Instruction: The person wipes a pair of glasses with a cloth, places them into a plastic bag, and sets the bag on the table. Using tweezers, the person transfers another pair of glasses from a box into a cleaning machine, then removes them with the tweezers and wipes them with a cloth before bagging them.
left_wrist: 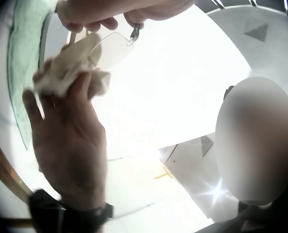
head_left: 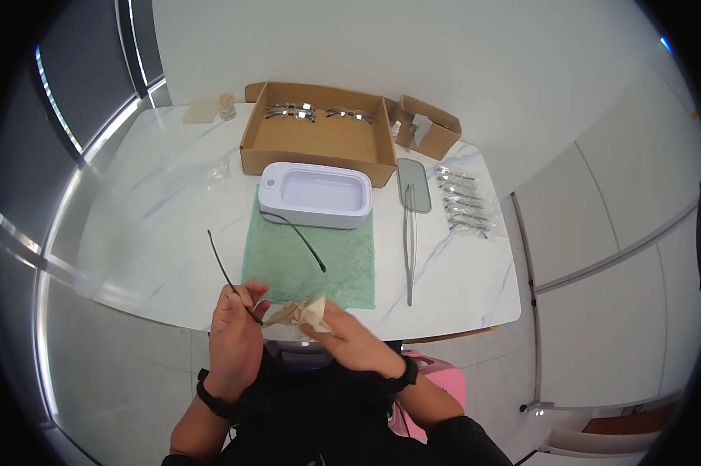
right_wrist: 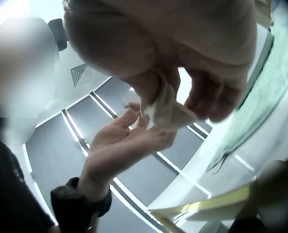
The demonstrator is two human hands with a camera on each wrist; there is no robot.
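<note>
My left hand (head_left: 237, 330) pinches a pair of glasses (head_left: 225, 268) near one hinge, in front of the table's near edge. Its dark temples extend forward over the table and the green towel. One clear lens (left_wrist: 115, 50) shows in the left wrist view, below the left hand's fingertips. A crumpled beige cloth (head_left: 314, 314) is gripped between the thumb and fingers of my right hand (head_left: 358, 340), around the far side of the glasses. The right wrist view shows the cloth (right_wrist: 168, 110) bunched under the right fingers; most of the glasses are hidden there.
A green towel (head_left: 308, 256) lies under a lavender cleaning tub (head_left: 315, 217). Behind stands a cardboard box (head_left: 319, 147) holding several glasses. Long tweezers (head_left: 410, 264), a grey lid (head_left: 414, 175), bagged glasses (head_left: 463, 203) and a small carton (head_left: 432, 128) are at right.
</note>
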